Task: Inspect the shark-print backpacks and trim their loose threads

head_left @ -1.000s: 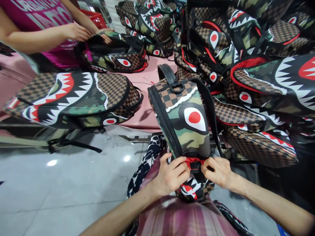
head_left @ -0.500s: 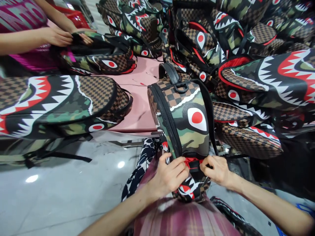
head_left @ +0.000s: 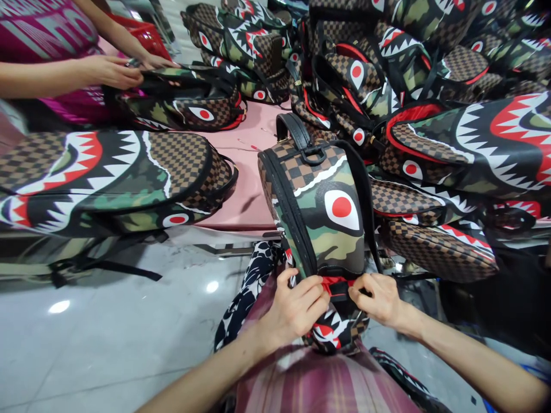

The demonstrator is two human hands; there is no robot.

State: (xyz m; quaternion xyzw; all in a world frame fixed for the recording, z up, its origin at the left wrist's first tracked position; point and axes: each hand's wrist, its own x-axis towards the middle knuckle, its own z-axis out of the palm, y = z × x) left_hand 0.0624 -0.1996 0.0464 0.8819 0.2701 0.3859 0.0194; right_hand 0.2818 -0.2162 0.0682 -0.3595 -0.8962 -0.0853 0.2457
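A backpack [head_left: 327,206] with brown checks, camouflage and a red-and-white eye stands tilted between my lap and the table edge, its black top handle [head_left: 295,131] pointing away from me. Low on its side, a pocket opening shows red lining [head_left: 336,282]. My left hand [head_left: 297,304] is closed on the left edge of that opening, thumb and fingers pinching the material. Opposite it, my right hand [head_left: 379,297] is closed in a pinch at the right edge. Whatever small part sits between the right fingertips is hidden.
Another backpack [head_left: 172,172] lies on the pink table [head_left: 241,201] to the left, straps hanging over the edge. Backpacks [head_left: 465,137] are piled at the right and far side. Across the table, another person's hands [head_left: 120,71] work at an open backpack [head_left: 189,100].
The view has shifted slightly, so the table and bags appear a little further right. My hands keep their places on the pocket. The other person's hand has moved slightly along their bag.
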